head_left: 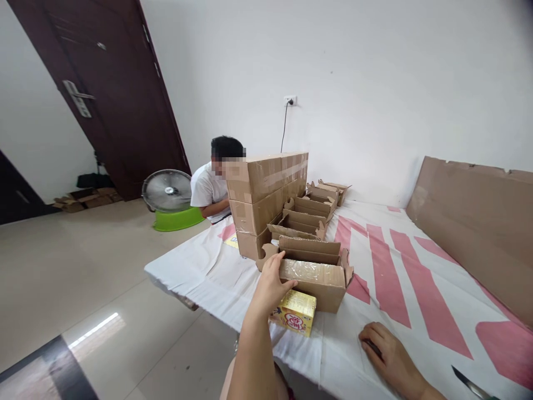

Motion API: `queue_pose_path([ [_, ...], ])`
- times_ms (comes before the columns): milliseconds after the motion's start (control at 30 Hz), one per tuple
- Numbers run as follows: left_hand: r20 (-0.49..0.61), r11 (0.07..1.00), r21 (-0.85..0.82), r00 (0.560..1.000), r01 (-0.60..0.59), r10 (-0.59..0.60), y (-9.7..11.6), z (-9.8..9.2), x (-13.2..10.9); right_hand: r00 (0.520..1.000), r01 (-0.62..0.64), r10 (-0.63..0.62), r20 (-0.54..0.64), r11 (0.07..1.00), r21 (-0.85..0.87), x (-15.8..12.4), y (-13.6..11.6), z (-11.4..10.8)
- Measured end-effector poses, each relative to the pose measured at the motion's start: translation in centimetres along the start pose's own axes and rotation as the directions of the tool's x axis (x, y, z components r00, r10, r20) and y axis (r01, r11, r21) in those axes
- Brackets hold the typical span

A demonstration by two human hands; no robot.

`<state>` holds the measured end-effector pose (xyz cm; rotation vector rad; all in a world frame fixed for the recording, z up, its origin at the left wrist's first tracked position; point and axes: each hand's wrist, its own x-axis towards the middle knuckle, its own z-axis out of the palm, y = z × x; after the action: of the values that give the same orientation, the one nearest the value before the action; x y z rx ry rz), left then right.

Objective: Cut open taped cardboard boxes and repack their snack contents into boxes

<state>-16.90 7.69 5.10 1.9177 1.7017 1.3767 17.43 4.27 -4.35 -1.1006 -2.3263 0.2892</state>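
My left hand (270, 282) grips the left end of the nearest cardboard box (320, 294), its fingers over the upper edge and the thumb against the front side. This box stands with its flaps up and a strip of clear tape along one flap. Right in front of it, under my left wrist, sits a small yellow printed carton (297, 314). My right hand (387, 353) rests on the table to the right with its fingers curled in. Something dark shows between thumb and fingers, perhaps only shadow. A knife blade (468, 383) lies to the right of that hand.
Several opened cardboard boxes (310, 205) run in a row toward the wall. Taped cartons (262, 194) are stacked beside them on the left. Behind the stack a person (208, 189) in a white shirt sits near a fan (169, 190). A cardboard sheet (474, 222) leans at the right.
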Motion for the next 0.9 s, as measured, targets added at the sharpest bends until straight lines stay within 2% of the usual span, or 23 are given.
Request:
queue_pose_path([
  [67, -0.034, 0.998, -0.062, 0.999, -0.001, -0.001, -0.2, -0.3, 0.1, 0.998, 0.068, -0.068, -0.007, 0.998, -0.018, 0.2, -0.3, -0.4],
  [167, -0.125, 0.992, -0.123, 0.992, 0.004, -0.019, -0.1, -0.6, 0.3, 0.969, 0.243, -0.245, -0.032, 0.969, -0.049, 1.5, -2.2, -1.5],
  [267, -0.195, 0.991, -0.131, 0.98, 0.013, -0.038, 0.2, -0.5, 0.4, 0.909, 0.402, -0.407, -0.088, 0.913, -0.073, 4.2, -6.0, -3.2],
  [367, -0.238, 0.989, -0.142, 0.969, 0.035, -0.069, 0.4, -0.3, 0.5, 0.863, 0.473, -0.483, -0.151, 0.876, -0.095, 7.8, -10.1, -4.5],
  [500, -0.253, 0.983, -0.168, 0.96, 0.074, -0.116, 0.4, -0.2, 0.5, 0.882, 0.424, -0.443, -0.161, 0.895, -0.138, 12.6, -13.5, -4.5],
  [667, -0.266, 0.97, -0.21, 0.948, 0.121, -0.176, 0.4, -0.2, 0.6, 0.934, 0.321, -0.34, -0.11, 0.934, -0.158, 17.4, -14.5, -2.8],
  [800, -0.262, 0.966, -0.221, 0.946, 0.134, -0.191, 0.5, -0.2, 0.7, 0.956, 0.292, -0.293, 0.027, 0.936, -0.194, 20.0, -14.8, -2.2],
  [900, -0.255, 0.966, -0.221, 0.948, 0.135, -0.191, 0.5, -0.1, 0.8, 0.943, 0.329, -0.3, 0.146, 0.904, -0.272, 21.4, -14.8, -2.4],
])
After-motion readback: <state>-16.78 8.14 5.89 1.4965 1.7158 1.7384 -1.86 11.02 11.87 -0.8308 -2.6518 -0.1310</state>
